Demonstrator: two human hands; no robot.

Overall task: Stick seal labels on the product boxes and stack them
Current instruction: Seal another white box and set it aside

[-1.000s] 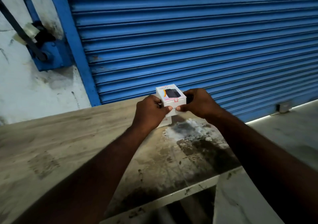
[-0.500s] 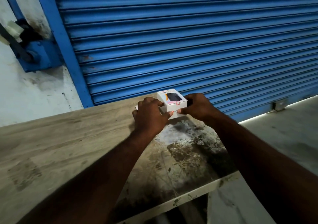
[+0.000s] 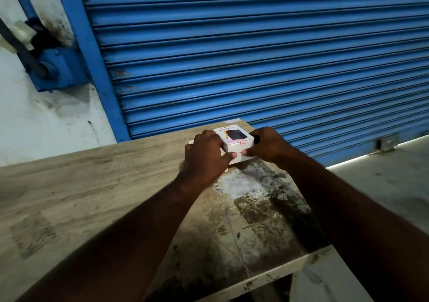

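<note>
Gripping a small white box [image 3: 236, 138] from both sides, the hands are at the far edge of the counter [image 3: 92, 185], close to the blue roller shutter [image 3: 255, 57]. The left hand [image 3: 206, 155] has its fingers curled over the box's left side and its thumb laid along the lower front face. The right hand [image 3: 269, 147] curls round the right side, and its thumb meets the left thumb at the front. The top of the box is printed with a dark rectangular device, an orange streak and some lettering. A small red-outlined seal label [image 3: 242, 141] is folded over the front top edge, partly on the lid and partly on the front face. Directly beneath the held box is a second white box [image 3: 243, 159] that lies on the counter. The thumbs cover the seam between the two, so I cannot tell whether the upper one already rests on it or is just above it. A sliver of white peeks out beyond the left knuckles, too little to identify. Nearer the person, the pale wood-grain counter carries a large dark stain [image 3: 262, 213] with a whitish patch at its far end. Left of the shutter are a grubby white wall [image 3: 46, 127] and a blue metal bracket [image 3: 58, 69]. To the right, past the counter's edge, is grey floor [image 3: 383, 181].
</note>
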